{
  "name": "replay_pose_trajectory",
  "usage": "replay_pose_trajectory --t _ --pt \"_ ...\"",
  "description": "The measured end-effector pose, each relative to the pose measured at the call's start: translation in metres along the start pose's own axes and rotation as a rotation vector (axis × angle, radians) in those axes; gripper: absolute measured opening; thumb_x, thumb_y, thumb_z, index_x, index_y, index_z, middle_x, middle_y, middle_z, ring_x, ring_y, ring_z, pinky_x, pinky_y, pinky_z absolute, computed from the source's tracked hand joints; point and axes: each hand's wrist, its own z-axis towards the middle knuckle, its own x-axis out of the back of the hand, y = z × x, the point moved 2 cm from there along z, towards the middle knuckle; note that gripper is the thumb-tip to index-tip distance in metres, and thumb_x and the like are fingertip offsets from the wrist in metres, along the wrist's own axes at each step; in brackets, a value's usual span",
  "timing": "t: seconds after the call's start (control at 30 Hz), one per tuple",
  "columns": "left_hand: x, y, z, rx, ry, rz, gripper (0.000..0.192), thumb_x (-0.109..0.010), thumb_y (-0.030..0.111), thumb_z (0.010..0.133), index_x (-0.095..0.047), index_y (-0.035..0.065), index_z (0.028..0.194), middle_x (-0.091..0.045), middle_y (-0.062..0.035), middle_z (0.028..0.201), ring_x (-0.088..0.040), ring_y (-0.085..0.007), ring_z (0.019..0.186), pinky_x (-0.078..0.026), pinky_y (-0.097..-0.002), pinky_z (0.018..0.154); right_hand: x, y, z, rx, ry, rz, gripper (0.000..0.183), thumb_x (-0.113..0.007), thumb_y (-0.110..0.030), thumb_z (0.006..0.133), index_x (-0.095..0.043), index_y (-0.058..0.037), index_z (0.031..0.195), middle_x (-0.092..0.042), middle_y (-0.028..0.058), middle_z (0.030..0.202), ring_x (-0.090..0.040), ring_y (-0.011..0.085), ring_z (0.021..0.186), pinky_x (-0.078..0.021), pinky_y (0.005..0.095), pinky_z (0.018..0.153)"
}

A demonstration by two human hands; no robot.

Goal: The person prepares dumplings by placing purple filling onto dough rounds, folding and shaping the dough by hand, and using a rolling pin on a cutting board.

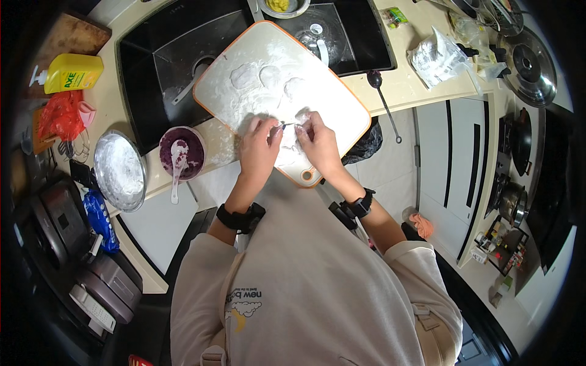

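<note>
My left hand [260, 148] and my right hand [318, 142] meet over a floured white cutting board [336, 107] with an orange rim. Their floury fingertips pinch a pale dough wrapper [289, 130] with a small dark spot of filling; glare blurs its outline. Farther up the board lie flattened dough rounds: one at the left [245, 76], one in the middle [269, 76] and one at the right [294, 88]. Left of the board, a bowl [200, 137] smeared with purple paste holds a white spoon [177, 160]. Beyond it stands a metal bowl of white flour [121, 171].
The board spans part of a black double sink [142, 55]. A bowl of yellow food [300, 13] stands behind it. On the right, a paste-coated spoon [375, 81] overhangs the counter edge near a plastic bag [437, 59]. A yellow soap bottle [75, 73] stands left.
</note>
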Motion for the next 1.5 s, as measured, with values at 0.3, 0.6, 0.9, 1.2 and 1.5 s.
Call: replay_pose_trajectory --t 0.3,0.6,0.9,1.2,1.5 --pt "0.008 -0.006 -0.003 -0.180 -0.014 0.115 0.021 -0.068 0.011 0.083 -0.067 0.0075 0.104 -0.060 -0.0068 0.100 -0.061 -0.0277 0.086 -0.048 -0.0373 0.073 0.006 0.004 -0.012 0.324 -0.063 -0.269 0.020 -0.065 -0.003 0.080 -0.063 -0.0015 0.099 -0.058 0.0193 0.111 -0.062 0.0386 0.078 -0.0521 0.0426 0.070" --pt "0.026 -0.016 -0.024 -0.504 -0.201 0.405 0.036 -0.067 0.018 0.082 -0.063 0.0108 0.117 -0.049 -0.0051 0.139 -0.038 -0.0293 0.133 -0.030 -0.0523 0.105 0.013 0.003 -0.029 0.521 -0.206 -0.650 0.042 -0.061 -0.017 0.080 -0.062 -0.0006 0.119 -0.055 0.0143 0.132 -0.050 0.0307 0.115 -0.0425 0.0402 0.094" --pt "0.029 -0.015 -0.026 -0.473 -0.177 0.478 0.048 -0.063 0.018 0.084 -0.055 0.0101 0.130 -0.035 -0.0113 0.151 -0.024 -0.0387 0.140 -0.019 -0.0592 0.110 0.017 0.003 -0.029 0.477 -0.194 -0.615 0.046 -0.060 -0.020 0.080 -0.061 -0.0058 0.125 -0.036 0.0185 0.148 -0.037 0.0360 0.129 -0.0291 0.0489 0.105" --pt "0.019 -0.009 -0.016 -0.447 -0.283 0.452 0.053 -0.062 0.026 0.087 -0.050 0.0115 0.136 -0.033 -0.0101 0.152 -0.019 -0.0388 0.143 -0.011 -0.0628 0.112 0.019 0.011 -0.033 0.464 -0.233 -0.631 0.053 -0.058 -0.020 0.080 -0.056 -0.0115 0.133 -0.028 0.0198 0.153 -0.026 0.0392 0.138 -0.0260 0.0533 0.105" --pt "0.028 -0.024 -0.020 -0.480 -0.236 0.489 0.055 -0.067 0.035 0.084 -0.054 0.0118 0.132 -0.036 -0.0104 0.150 -0.023 -0.0360 0.142 -0.014 -0.0631 0.112 0.031 0.010 -0.028 0.454 -0.164 -0.440 0.060 -0.069 -0.032 0.077 -0.056 -0.0078 0.130 -0.032 0.0224 0.149 -0.032 0.0400 0.134 -0.0259 0.0518 0.105"
